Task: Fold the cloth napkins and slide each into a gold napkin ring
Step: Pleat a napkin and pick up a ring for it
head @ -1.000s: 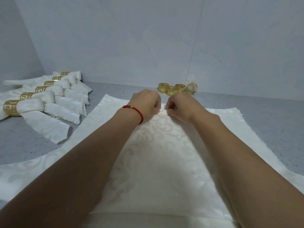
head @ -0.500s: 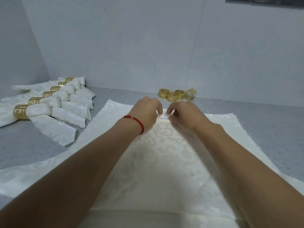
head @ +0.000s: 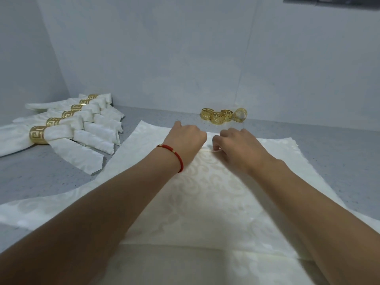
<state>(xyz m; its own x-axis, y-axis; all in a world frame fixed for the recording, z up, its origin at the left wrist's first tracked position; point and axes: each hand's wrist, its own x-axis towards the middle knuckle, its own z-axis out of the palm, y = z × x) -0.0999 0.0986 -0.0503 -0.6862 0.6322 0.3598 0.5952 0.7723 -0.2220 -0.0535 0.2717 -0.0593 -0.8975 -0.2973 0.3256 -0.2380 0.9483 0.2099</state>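
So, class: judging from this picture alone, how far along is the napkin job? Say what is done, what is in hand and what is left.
Done: five ringed napkins lie in a row at the left. In hand: both the left hand and right hand pinch the far point of the folded napkin on the flat stack. Left: four empty gold rings wait by the wall; how many flat napkins remain cannot be told.

The left hand (head: 186, 138) hides its own fingertips; forearms cover much of the napkin (head: 205, 198), whose near edge is cropped.
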